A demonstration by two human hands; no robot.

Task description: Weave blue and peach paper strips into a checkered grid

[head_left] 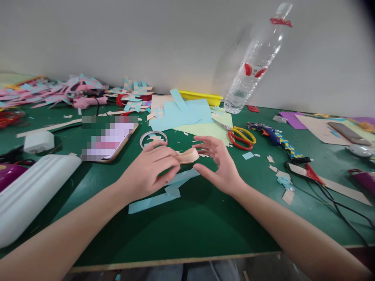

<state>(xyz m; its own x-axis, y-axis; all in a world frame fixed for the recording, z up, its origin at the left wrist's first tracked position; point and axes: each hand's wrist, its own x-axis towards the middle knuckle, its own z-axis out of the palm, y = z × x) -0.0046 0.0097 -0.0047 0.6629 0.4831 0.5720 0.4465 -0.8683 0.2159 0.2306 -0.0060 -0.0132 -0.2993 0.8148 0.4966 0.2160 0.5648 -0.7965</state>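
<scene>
My left hand (pixel 150 168) pinches a peach paper strip (pixel 189 156) that is bent over into a loop at its right end. To the right of that loop my right hand (pixel 216 164) is open, thumb and fingers spread around the air beside it. Whether a fingertip touches the paper is hard to make out. Light blue paper strips (pixel 155 202) lie on the table below my hands. Just beyond my left hand is a clear ring (pixel 154 134), like a roll of tape, with paper scraps inside it.
Scissors (pixel 240 136) with red and yellow handles lie behind my right hand. Blue paper sheets (pixel 187 115) are stacked at the back, beside a tall plastic bottle (pixel 254 62). A phone (pixel 113 142) and a long white device (pixel 38 191) are on the left. Cables (pixel 334 199) run along the right.
</scene>
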